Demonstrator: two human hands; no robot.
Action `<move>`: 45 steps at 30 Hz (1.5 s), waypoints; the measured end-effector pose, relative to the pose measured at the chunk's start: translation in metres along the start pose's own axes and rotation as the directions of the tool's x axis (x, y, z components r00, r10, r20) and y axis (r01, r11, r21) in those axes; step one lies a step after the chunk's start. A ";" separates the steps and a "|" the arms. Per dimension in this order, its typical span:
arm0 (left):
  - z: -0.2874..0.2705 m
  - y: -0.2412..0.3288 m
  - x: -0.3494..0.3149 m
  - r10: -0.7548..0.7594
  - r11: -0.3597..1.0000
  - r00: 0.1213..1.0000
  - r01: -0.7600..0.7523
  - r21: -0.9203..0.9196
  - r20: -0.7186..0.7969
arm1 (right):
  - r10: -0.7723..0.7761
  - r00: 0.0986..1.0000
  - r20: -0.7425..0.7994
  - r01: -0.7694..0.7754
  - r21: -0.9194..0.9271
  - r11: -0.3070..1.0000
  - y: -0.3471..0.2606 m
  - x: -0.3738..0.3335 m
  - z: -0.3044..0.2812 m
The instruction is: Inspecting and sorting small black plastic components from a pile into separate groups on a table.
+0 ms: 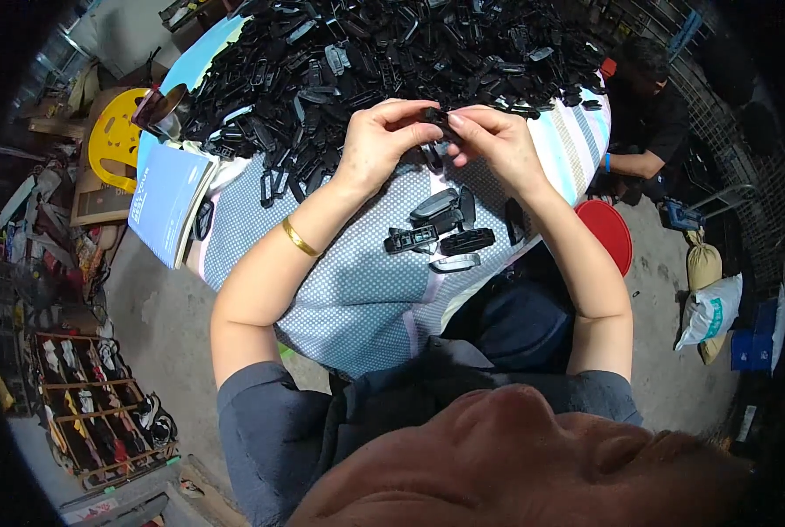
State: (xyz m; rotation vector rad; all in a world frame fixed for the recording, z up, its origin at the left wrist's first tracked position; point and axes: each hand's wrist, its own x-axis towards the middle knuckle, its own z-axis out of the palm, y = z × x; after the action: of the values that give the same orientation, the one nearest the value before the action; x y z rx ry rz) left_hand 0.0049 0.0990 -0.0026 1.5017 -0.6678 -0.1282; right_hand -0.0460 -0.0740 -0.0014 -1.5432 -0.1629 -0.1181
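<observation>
Over the near edge of the big heap, my left hand [381, 145] and my right hand [495, 145] meet fingertip to fingertip. Between them they pinch a small black plastic part [439, 121], mostly covered by my fingers, so its exact kind does not show. Another dark piece [431, 158] lies just below my hands. Closer to me, a small group of black plastic parts [438, 216] rests on the patterned cloth [348, 263], some ribbed or hollow, others smooth and glossy. The heap of similar black parts [357, 66] spreads across the far side of the cloth.
At the left edge of the cloth lie a blue-covered book [168, 198] and sunglasses [166, 110]. Beyond stands a yellow chair [115, 136]. To the right are a red round stool [605, 235], another person's arm [634, 164] and sacks [713, 309]. A rack [102, 408] stands lower left.
</observation>
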 end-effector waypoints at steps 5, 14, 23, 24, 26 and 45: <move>0.000 0.004 0.000 0.025 0.999 0.999 -0.024 -0.039 0.033 | -0.034 0.999 -0.002 0.034 -0.004 0.999 -0.001 0.001 0.000; 0.000 0.007 -0.001 -0.093 0.986 0.996 0.093 -0.137 0.007 | -0.169 0.986 -0.017 0.168 -0.018 0.986 -0.002 -0.004 0.005; 0.011 0.004 -0.005 -0.129 0.930 0.991 0.107 -0.352 -0.040 | -0.665 0.747 -0.021 0.523 -0.600 0.606 0.007 0.000 0.013; 0.012 0.004 -0.006 -0.136 0.896 0.989 0.098 -0.434 -0.059 | -0.665 0.747 -0.020 0.524 -0.599 0.606 0.004 0.000 0.014; 0.006 0.004 -0.003 -0.134 0.889 0.990 0.105 -0.445 -0.035 | -0.390 0.919 -0.051 0.289 -0.585 0.758 -0.004 -0.004 0.017; 0.008 0.034 -0.012 -0.122 0.897 0.921 -0.056 0.438 0.369 | -0.084 0.989 0.124 0.144 -0.945 0.294 -0.003 0.013 -0.042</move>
State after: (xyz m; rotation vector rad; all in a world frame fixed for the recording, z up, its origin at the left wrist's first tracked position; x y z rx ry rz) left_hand -0.0197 0.1012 0.0249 1.9529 -1.0421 -0.3259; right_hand -0.0323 -0.1153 0.0032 -2.7941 -0.2715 -0.3413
